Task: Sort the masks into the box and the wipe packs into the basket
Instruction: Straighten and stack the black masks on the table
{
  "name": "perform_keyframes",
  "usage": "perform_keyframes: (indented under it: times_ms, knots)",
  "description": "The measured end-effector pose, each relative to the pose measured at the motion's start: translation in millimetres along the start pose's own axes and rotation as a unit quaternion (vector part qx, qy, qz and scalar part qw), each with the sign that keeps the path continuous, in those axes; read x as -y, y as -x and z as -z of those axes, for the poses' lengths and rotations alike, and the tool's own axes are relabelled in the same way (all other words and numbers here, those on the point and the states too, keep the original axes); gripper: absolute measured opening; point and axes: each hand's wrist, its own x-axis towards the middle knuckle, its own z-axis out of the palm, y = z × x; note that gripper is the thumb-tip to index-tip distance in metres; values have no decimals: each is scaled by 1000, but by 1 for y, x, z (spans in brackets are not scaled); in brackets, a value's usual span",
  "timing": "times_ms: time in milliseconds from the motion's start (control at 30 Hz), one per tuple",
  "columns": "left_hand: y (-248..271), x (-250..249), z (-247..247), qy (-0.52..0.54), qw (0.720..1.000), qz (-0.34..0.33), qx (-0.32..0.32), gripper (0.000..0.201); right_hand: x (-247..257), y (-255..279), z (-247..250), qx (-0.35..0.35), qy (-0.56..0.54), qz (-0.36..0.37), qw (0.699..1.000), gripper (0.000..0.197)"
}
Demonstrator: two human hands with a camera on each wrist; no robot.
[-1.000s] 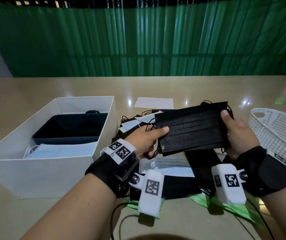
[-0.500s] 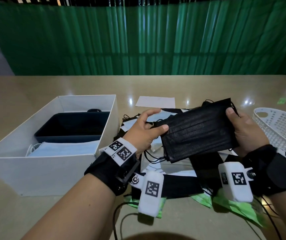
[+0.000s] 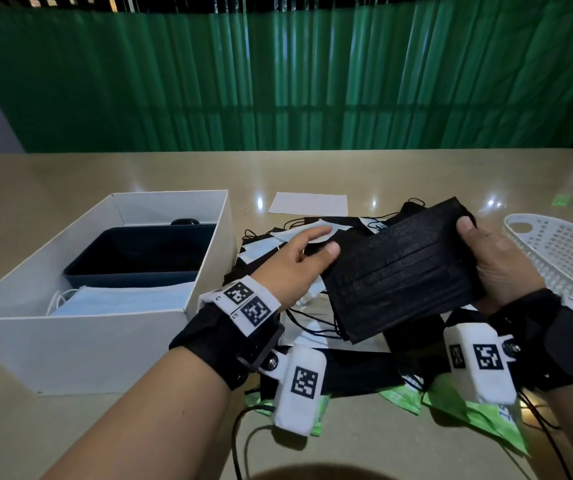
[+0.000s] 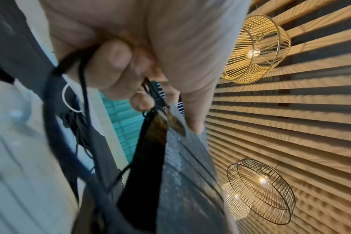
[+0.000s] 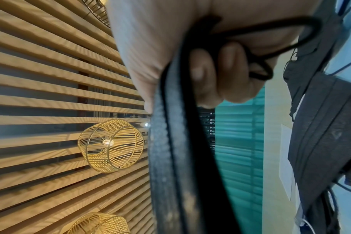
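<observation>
A: What is different from half a second ago?

B: Very little. The black mask (image 3: pixel 402 271) is tilted a bit more, and the left hand (image 3: pixel 295 268) has its index finger stretched further out over the pile (image 3: pixel 312 327).

A: How do the hands hold it?

B: The mask is in the air above the pile, between both hands. The left thumb presses its left edge, and the lower fingers (image 4: pixel 114 69) curl around the ear loop. The right hand (image 3: pixel 496 261) grips the right edge, thumb on top, fingers (image 5: pixel 220 76) curled behind.

A: And the containers?

B: The white box (image 3: pixel 80 344) on the left has a dark tray and a light blue mask (image 3: pixel 122 301) inside. The white basket (image 3: pixel 569 251) is on the right; I cannot tell what it contains. Green wipe packs (image 3: pixel 479 415) lie on the table (image 3: pixel 70 174) near the wrists.
</observation>
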Motion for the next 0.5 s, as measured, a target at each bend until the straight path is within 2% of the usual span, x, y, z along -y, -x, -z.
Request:
perform_keyframes:
  times_ms: [67, 133, 200, 333, 433, 500]
  knots:
    - [-3, 2, 2, -23, 999, 32, 11, 34, 0, 1, 0, 8, -8, -6, 1000, 28]
    - [-5, 7, 3, -3, 997, 71, 25, 42, 1, 1, -1, 4, -22, -14, 1000, 28]
    - [-7, 11, 1, 39, 995, 81, 36, 34, 3, 2, -1, 1, -36, -17, 999, 27]
    - [-5, 8, -3, 155, 986, 13, 60, 15, 3, 2, -1, -5, -35, -22, 999, 27]
    - [-4, 8, -3, 160, 984, -34, 68, 30, 0, 1, 1, -17, -33, -31, 999, 32]
    - [-3, 7, -3, 126, 988, -33, 76, 27, -1, 1, 2, -24, -39, -32, 998, 32]
